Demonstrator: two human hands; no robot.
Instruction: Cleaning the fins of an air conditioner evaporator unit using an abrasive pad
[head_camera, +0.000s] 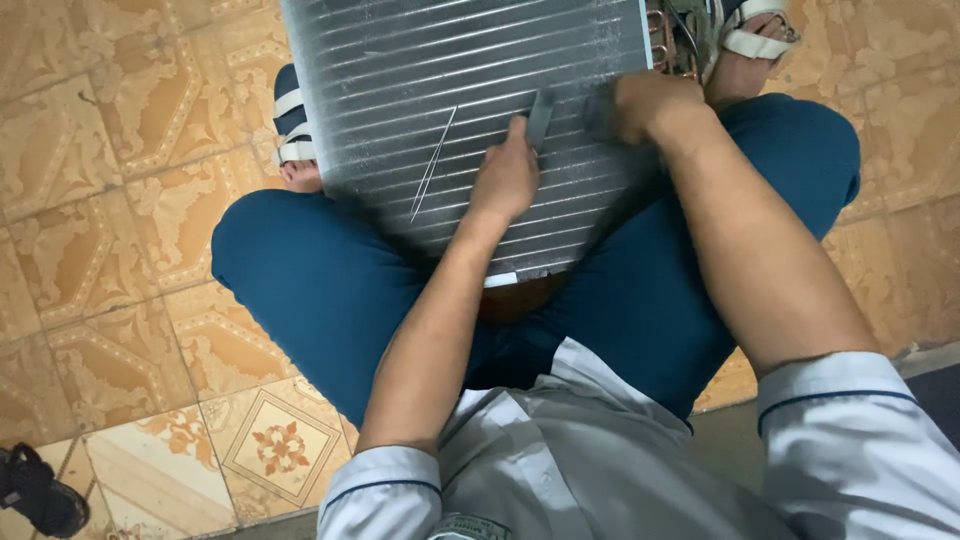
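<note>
**Hands at work on a finned coil held between the knees**

A black sandal (40, 490) lies at the far left on the patterned tile floor (120, 200). The finned metal coil (450, 90) rests between the person's knees, tilted against the legs. The left hand (507, 180) is closed around a small grey comb tool (540, 115) pressed to the fins. The right hand (645, 105) grips the coil's right edge, beside copper tubing (668, 40).
</note>
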